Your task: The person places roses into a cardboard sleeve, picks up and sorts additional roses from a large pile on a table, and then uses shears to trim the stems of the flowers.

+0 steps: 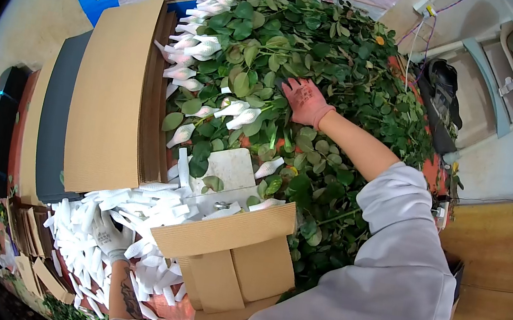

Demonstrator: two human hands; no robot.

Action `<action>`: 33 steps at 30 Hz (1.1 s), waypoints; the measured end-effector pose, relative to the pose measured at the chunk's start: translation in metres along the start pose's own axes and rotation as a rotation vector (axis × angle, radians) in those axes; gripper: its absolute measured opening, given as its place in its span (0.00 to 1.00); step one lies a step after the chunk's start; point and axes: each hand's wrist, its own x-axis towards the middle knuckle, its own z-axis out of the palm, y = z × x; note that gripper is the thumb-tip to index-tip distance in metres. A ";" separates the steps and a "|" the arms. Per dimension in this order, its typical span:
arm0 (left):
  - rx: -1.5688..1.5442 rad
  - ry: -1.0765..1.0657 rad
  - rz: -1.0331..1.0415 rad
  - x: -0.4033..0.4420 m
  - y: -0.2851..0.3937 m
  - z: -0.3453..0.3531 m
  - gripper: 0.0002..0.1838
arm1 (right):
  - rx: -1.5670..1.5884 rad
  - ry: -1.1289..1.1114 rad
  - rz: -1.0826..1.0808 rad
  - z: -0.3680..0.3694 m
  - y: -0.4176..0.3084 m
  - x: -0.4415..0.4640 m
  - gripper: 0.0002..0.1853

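Grey sleeve [388,242] leads to right-hand fingers [291,92], leafy stems [346,71] beneath.

I see a bright, wide-angle view, edges bowed and corners black; the white sleeves [74,251] look pale, the leaves [349,49] softly shadowed.

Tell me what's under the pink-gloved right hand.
Green leaves show on both sides of the right hand. Whatever lies directly beneath its palm is covered, so I cannot tell whether it grips anything there.
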 end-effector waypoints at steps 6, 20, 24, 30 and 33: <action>-0.030 0.005 -0.016 0.001 0.004 -0.002 0.25 | 0.012 0.229 0.071 0.022 -0.013 0.001 0.35; 0.021 -0.050 -0.030 0.001 0.001 -0.005 0.32 | -0.251 0.697 0.249 -0.045 0.112 -0.044 0.18; 0.009 -0.068 -0.044 0.000 -0.002 -0.001 0.34 | -0.256 0.832 0.465 -0.081 0.205 -0.101 0.27; -0.034 -0.097 -0.036 0.001 0.004 -0.010 0.33 | -0.055 1.031 0.596 -0.188 0.185 -0.172 0.15; -0.020 -0.055 -0.019 -0.002 0.000 -0.002 0.33 | -0.125 0.925 0.345 -0.178 0.121 -0.135 0.25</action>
